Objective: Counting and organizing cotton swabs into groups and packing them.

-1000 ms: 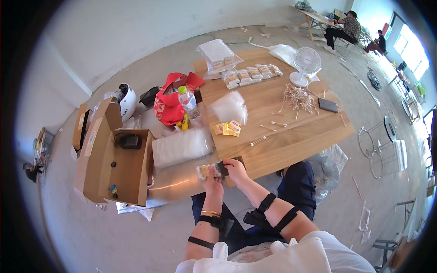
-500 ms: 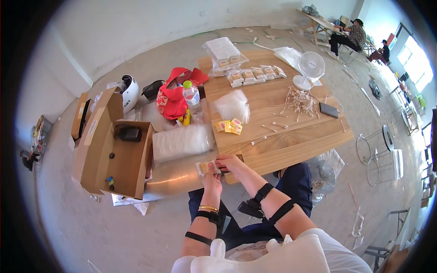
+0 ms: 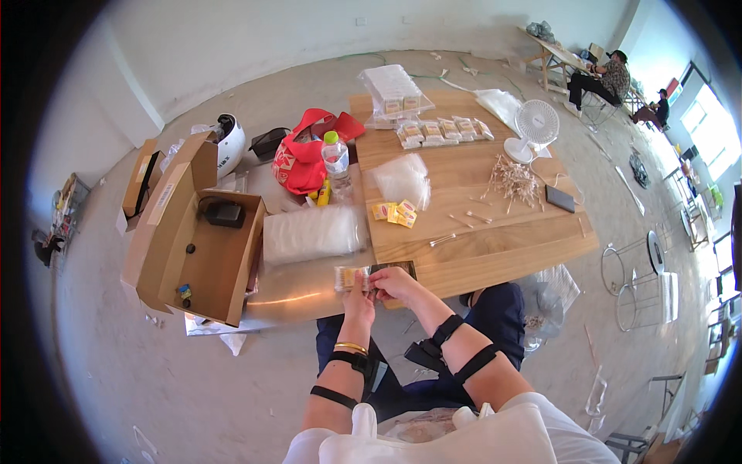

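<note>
A black device (image 3: pixel 225 215) and small dark pieces (image 3: pixel 191 248) are held in the open cardboard box (image 3: pixel 220 267) at the metal table's (image 3: pixel 297 298) left edge; packs are stacked in a clear bag (image 3: pixel 373 87) at the wooden table's (image 3: pixel 495 251) far edge. Swab packet (image 3: pixel 345 278), clear, yellowish-labelled, is pinched by left hand (image 3: pixel 358 298) near metal table's near edge; right hand's (image 3: pixel 396 284) fingers curled at packet's end, grip cannot be told

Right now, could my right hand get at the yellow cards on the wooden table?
Probably yes: the yellow cards lie ahead of your right hand on the wooden table, nothing standing between, though that hand seems busy at the swab packet.
</note>
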A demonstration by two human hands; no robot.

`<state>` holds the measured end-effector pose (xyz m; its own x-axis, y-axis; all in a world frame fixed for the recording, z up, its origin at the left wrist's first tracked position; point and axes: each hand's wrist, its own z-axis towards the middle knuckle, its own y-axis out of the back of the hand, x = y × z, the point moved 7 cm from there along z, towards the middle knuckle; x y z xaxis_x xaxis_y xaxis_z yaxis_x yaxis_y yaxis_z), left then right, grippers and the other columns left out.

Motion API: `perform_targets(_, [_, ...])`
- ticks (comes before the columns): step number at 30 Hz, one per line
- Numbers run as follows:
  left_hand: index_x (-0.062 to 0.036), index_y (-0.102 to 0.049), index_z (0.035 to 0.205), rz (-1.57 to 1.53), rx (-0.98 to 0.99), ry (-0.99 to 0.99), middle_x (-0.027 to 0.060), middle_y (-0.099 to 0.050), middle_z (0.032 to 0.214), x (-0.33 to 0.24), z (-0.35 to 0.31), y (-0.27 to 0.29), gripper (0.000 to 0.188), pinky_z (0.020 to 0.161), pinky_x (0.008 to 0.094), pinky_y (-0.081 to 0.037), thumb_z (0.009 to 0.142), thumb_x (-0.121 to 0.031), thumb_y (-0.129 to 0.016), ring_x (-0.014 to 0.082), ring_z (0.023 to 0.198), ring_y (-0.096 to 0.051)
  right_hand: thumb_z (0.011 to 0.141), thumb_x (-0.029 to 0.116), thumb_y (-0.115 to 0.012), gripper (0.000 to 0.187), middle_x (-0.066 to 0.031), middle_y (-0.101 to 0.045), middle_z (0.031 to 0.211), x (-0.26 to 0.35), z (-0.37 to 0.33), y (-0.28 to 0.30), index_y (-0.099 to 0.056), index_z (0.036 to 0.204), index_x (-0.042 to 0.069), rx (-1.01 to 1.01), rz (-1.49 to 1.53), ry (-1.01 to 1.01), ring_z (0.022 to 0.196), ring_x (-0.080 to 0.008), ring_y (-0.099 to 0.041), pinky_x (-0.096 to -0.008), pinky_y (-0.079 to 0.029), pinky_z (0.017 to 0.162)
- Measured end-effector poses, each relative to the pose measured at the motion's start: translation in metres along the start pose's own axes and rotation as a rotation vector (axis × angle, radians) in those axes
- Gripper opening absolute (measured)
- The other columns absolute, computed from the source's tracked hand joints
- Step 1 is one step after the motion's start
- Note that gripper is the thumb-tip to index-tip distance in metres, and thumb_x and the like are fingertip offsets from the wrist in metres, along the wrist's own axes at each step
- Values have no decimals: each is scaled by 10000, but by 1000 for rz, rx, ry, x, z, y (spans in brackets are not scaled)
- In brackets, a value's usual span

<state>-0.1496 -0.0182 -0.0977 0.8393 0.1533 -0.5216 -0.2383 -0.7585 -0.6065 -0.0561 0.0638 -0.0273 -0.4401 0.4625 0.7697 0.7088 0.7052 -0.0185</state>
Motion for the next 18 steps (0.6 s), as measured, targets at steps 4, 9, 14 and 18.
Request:
perform_targets(4, [-127,-552,1268,-7,13,20,-2,-672,1079,3,-4,-7,442,827,343,-549,924,-280,-785,159,972,-664,957,44,-598,260,-54,-743,894,-1,-3,9,-718,1186,24,-27,-56,-23,580,-82,-613,-243,-543,571])
perform_targets(9, [-110,-539,1285,-32,54,36,30,-666,1112,2,5,1,459,828,348,-561,927,-266,-781,185,993,-666,972,68,-610,279,-42,-723,879,-7,-3,1,-689,1235,21,-53,122,-16,588,-90,-617,-246,-532,561])
perform_targets(14, [-91,-513,1322,-23,35,-69,60,-644,1183,-9,6,2,486,891,371,-561,938,-247,-768,208,1057,-657,980,73,-609,279,-30,-714,893,0,-7,-22,-681,1243,15,-46,146,55,615,-95,-623,-268,-542,591])
perform_targets(18, [-68,-481,1367,-18,43,-150,90,-631,1219,-43,-12,3,491,984,388,-534,976,-245,-717,240,1122,-641,984,105,-634,287,-20,-714,921,13,-21,-49,-681,1255,21,42,220,99,741,-79,-646,-262,-539,660])
